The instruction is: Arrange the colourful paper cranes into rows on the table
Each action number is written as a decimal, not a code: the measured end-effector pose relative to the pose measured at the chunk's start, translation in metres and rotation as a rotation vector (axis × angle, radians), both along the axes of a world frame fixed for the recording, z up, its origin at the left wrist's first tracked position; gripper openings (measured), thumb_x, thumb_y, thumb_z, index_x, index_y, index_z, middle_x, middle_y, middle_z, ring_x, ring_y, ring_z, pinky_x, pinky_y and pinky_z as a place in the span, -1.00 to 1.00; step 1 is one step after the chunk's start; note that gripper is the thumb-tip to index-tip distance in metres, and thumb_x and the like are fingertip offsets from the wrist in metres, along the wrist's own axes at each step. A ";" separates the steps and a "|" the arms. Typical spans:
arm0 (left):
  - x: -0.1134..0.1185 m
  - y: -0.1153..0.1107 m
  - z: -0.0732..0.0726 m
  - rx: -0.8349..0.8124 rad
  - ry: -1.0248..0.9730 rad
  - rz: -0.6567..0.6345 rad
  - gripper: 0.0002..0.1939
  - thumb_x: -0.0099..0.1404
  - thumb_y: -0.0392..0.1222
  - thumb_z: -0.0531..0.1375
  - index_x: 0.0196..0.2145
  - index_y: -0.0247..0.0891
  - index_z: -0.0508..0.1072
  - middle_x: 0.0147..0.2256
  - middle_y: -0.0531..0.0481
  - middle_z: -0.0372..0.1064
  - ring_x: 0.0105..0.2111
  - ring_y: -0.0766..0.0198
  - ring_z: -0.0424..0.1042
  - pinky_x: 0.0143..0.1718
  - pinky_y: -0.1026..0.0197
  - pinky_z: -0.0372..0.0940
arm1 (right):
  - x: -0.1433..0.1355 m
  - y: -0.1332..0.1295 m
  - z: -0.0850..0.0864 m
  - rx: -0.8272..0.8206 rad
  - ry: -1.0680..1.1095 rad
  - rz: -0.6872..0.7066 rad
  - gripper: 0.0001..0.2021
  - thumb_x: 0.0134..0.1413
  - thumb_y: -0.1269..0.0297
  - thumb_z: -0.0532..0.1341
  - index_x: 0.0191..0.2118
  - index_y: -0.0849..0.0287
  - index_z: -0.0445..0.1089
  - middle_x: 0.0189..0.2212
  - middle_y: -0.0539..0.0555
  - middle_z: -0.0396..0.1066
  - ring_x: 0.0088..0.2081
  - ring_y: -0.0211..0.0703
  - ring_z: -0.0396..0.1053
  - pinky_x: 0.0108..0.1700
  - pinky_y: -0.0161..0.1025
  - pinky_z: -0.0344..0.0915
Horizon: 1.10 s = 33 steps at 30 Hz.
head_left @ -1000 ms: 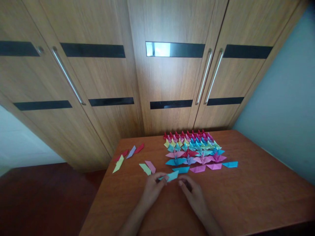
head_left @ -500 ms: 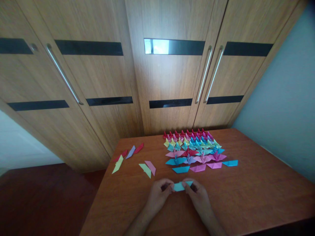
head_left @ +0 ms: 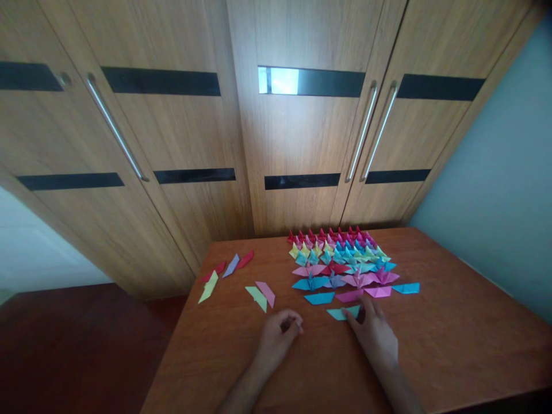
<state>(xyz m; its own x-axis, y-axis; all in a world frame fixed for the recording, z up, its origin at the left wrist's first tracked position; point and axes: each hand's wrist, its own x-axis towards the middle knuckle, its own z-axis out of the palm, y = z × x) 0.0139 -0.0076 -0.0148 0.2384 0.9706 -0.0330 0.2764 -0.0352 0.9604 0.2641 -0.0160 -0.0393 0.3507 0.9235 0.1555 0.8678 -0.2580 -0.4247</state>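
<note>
My right hand (head_left: pixel 374 333) pinches the right end of a pale teal folded paper strip (head_left: pixel 338 314), just in front of a row of blue and pink folded strips. My left hand (head_left: pixel 279 336) hovers over the table to the left, fingertips pressed together; whether anything small is between them cannot be made out. Behind the strips stand several rows of folded paper cranes (head_left: pixel 310 282) in red, pink, yellow, teal and blue. A pale green strip (head_left: pixel 257 298) and a pink strip (head_left: pixel 267 292) lie beyond my left hand.
More folded strips lie at the table's far left, among them a yellow one (head_left: pixel 209 286), a lilac one (head_left: pixel 232 265) and a red one (head_left: pixel 245 259). The brown table (head_left: pixel 452 333) stands against a wooden wardrobe (head_left: pixel 297 138), with a pale wall (head_left: pixel 495 190) on the right.
My right hand has moved right and forward with the teal strip. My left hand has let go of the strip and stays nearly where it was. The view has shifted slightly.
</note>
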 end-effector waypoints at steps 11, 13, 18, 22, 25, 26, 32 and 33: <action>0.000 -0.003 0.007 0.024 0.033 -0.001 -0.75 0.23 -0.06 0.09 -0.45 -0.26 0.44 -0.47 -0.02 0.46 -0.43 0.23 0.39 -0.39 0.28 0.19 | -0.009 0.007 0.005 -0.059 0.002 -0.003 -0.50 0.07 -0.10 0.03 0.06 0.06 0.16 0.00 0.15 0.27 -0.14 0.06 0.38 -0.37 -0.17 0.26; 0.000 -0.003 0.008 0.025 0.034 -0.003 -0.76 0.23 -0.07 0.09 -0.44 -0.26 0.44 -0.47 -0.01 0.46 -0.43 0.23 0.39 -0.38 0.28 0.19 | -0.009 0.007 0.006 -0.047 0.007 -0.004 -0.50 0.07 -0.11 0.03 0.06 0.05 0.17 0.00 0.15 0.27 -0.16 0.05 0.39 -0.40 -0.19 0.25; 0.001 -0.002 0.009 0.012 0.051 0.007 -0.74 0.21 -0.04 0.10 -0.46 -0.25 0.45 -0.48 -0.01 0.46 -0.45 0.23 0.38 -0.40 0.28 0.19 | -0.008 0.006 0.004 -0.013 0.026 -0.008 -0.50 0.06 -0.10 0.05 0.05 0.07 0.20 -0.04 0.16 0.32 -0.23 -0.01 0.42 -0.44 -0.23 0.21; 0.001 -0.002 0.008 0.003 0.030 0.005 -0.74 0.21 -0.04 0.11 -0.46 -0.26 0.45 -0.48 -0.02 0.46 -0.45 0.23 0.39 -0.40 0.28 0.20 | -0.008 0.004 0.002 0.031 0.040 -0.015 -0.49 0.06 -0.11 0.04 0.04 0.07 0.21 -0.15 0.11 0.38 -0.30 -0.05 0.42 -0.48 -0.27 0.19; 0.000 -0.002 0.006 0.012 0.031 0.005 -0.73 0.22 -0.03 0.10 -0.45 -0.26 0.45 -0.48 -0.03 0.47 -0.45 0.23 0.39 -0.40 0.28 0.19 | -0.013 0.001 0.000 0.124 0.075 0.025 -0.54 0.09 -0.08 0.04 -0.01 0.12 0.26 -0.30 0.09 0.43 -0.38 -0.09 0.42 -0.48 -0.28 0.19; -0.001 -0.001 0.005 0.018 0.032 0.005 -0.73 0.22 -0.03 0.10 -0.44 -0.26 0.45 -0.47 -0.03 0.47 -0.44 0.23 0.39 -0.40 0.28 0.20 | -0.016 -0.001 0.000 0.154 0.102 0.064 -0.56 0.10 -0.06 0.03 -0.03 0.13 0.29 -0.35 0.08 0.44 -0.41 -0.11 0.42 -0.47 -0.29 0.21; -0.003 0.002 -0.001 0.006 0.010 0.027 -0.70 0.23 0.02 0.09 -0.39 -0.28 0.46 -0.46 -0.04 0.48 -0.44 0.24 0.40 -0.39 0.28 0.22 | -0.049 -0.013 0.001 0.170 0.274 0.406 -0.67 0.20 0.08 -0.03 -0.27 0.10 0.42 -0.32 0.08 0.49 -0.32 -0.15 0.45 -0.26 -0.29 0.31; -0.004 0.002 -0.001 0.006 0.011 0.037 -0.70 0.23 0.02 0.09 -0.39 -0.28 0.46 -0.46 -0.04 0.48 -0.45 0.23 0.40 -0.39 0.28 0.22 | -0.054 -0.014 0.002 0.152 0.278 0.445 -0.67 0.21 0.09 -0.03 -0.29 0.10 0.43 -0.33 0.07 0.49 -0.32 -0.15 0.45 -0.25 -0.29 0.31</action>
